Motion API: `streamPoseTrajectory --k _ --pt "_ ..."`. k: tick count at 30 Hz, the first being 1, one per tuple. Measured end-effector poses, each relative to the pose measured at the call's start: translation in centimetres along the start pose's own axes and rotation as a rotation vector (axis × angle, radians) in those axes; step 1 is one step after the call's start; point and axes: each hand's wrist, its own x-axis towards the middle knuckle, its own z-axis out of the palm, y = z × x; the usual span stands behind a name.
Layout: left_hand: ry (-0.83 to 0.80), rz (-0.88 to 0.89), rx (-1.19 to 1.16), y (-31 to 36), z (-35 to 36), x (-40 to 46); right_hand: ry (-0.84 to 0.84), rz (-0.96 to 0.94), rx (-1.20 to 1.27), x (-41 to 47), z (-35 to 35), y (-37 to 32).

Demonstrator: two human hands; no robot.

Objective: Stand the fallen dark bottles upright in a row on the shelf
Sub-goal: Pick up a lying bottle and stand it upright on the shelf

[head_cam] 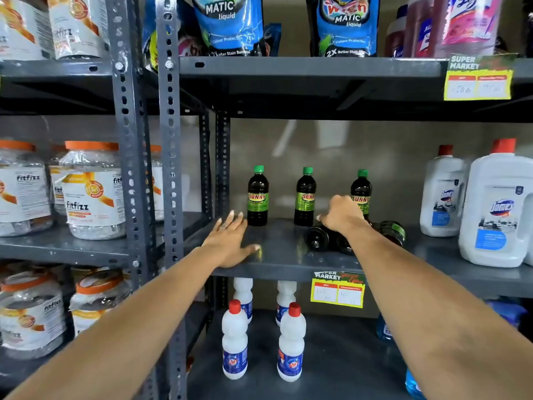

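On grey shelf (288, 255): left hand (230, 243) flat, right hand (341, 213) gripping fallen bottle (320, 236).

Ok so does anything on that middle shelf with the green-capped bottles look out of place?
Yes. Behind three upright dark bottles, a few fallen dark bottles lie on their sides on the shelf, bases facing out, clustered under the right hand. The left hand rests flat on the shelf. No spill shows.
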Motion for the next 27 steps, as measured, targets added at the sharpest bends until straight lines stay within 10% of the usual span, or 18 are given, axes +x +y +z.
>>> streamPoseTrajectory --k 14,27 --pt "-0.211 -0.048 -0.060 -3.7 0.8 -2.9 -0.507 0.410 0.251 3.7 3.0 -1.3" --pt "-0.019 0.002 0.007 -3.8 2.1 -3.0 0.196 0.083 0.388 -3.6 6.5 -7.1"
